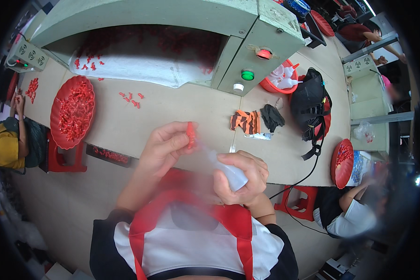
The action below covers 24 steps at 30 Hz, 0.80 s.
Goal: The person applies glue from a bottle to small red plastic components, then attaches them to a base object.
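Note:
Between the thumb and fingers of my left hand is a small red plastic figure, held upright. My right hand wraps round a translucent white squeeze bottle. Its thin nozzle points up and left, close to the figure; whether the tip touches it I cannot tell. On the table beyond my left hand lie several loose small red pieces. Farther left, a red scalloped tray is heaped with many more such pieces.
Ahead stands a pale green machine with buttons and red pieces on its white sheet. To the right are a striped cloth, a black cloth, a black bag with a cable and a red basket of bottles. Other people sit at both sides.

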{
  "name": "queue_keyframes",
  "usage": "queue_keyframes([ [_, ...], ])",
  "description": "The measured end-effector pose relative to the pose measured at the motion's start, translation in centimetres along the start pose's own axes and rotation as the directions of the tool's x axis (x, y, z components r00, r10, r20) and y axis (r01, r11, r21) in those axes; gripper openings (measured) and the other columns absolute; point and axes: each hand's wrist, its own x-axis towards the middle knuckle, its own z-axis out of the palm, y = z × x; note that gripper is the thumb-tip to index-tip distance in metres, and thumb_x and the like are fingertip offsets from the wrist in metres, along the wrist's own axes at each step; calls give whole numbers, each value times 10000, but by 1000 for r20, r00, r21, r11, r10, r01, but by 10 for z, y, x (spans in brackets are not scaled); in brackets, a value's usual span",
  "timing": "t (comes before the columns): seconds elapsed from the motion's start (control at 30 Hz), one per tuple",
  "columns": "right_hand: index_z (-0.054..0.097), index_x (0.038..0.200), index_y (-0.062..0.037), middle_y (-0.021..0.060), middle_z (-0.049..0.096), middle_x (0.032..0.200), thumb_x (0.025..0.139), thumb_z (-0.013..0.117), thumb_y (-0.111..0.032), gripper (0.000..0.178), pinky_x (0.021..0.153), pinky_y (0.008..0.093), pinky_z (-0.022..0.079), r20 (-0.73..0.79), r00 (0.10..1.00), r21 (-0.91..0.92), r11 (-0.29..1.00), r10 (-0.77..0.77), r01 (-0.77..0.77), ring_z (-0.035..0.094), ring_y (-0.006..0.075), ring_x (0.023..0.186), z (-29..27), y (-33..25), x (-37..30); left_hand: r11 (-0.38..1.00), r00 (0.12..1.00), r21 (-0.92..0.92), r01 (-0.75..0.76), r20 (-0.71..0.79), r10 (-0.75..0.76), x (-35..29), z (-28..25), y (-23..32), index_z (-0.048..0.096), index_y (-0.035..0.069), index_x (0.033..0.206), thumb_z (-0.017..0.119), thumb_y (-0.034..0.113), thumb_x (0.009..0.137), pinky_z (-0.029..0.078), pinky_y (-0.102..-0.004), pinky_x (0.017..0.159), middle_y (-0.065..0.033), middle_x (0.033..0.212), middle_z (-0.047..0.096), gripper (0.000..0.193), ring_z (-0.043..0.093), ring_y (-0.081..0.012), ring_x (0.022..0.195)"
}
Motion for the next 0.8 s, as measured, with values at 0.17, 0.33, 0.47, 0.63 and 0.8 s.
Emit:
queue_keyframes([
  [0.17, 606, 830, -9, 95, 617, 661, 579, 672, -17, 260, 460, 265, 458, 7, 1000, -3, 1000, -9, 9, 576, 205, 485, 0, 1, 0, 1000, 1000, -7, 2, 6, -2, 0, -1, -1, 541, -61, 1094, 549, 35, 847, 547, -222, 641, -170, 920, 603, 266, 631, -157, 701],
  [0.33, 605, 825, -6, 96, 622, 669, 575, 670, -16, 259, 463, 265, 461, -9, 1000, -9, 1000, -5, 5, 578, 201, 486, 0, 1, 0, 1000, 1000, -6, -11, 21, 11, 0, -1, 0, 542, -59, 1090, 558, 38, 842, 546, -226, 639, -167, 917, 600, 267, 631, -165, 699],
  [0.47, 604, 822, -4, 97, 624, 672, 576, 668, -15, 255, 462, 263, 461, -17, 1000, -6, 1000, -15, 15, 577, 200, 484, 0, 3, 0, 999, 1000, 33, -25, 14, 24, 0, -2, 0, 545, -58, 1082, 561, 32, 836, 543, -229, 654, -163, 922, 599, 262, 631, -170, 734],
  [0.63, 609, 826, -7, 104, 625, 675, 577, 665, -18, 255, 463, 261, 461, -10, 1000, -3, 1000, -11, 11, 575, 204, 483, 3, 2, 2, 981, 992, 152, -123, -23, 128, -2, -4, 0, 555, -36, 1082, 557, 16, 833, 528, -233, 675, -149, 930, 604, 254, 617, -161, 772],
  [0.8, 611, 844, 3, 92, 620, 663, 636, 657, -37, 217, 479, 251, 473, 22, 997, -3, 997, 72, -72, 580, 175, 492, 14, 7, 7, 952, 969, 231, -201, -93, 228, -1, -14, 4, 557, -26, 1084, 552, 16, 838, 526, -243, 679, -138, 945, 605, 250, 623, -175, 789],
])
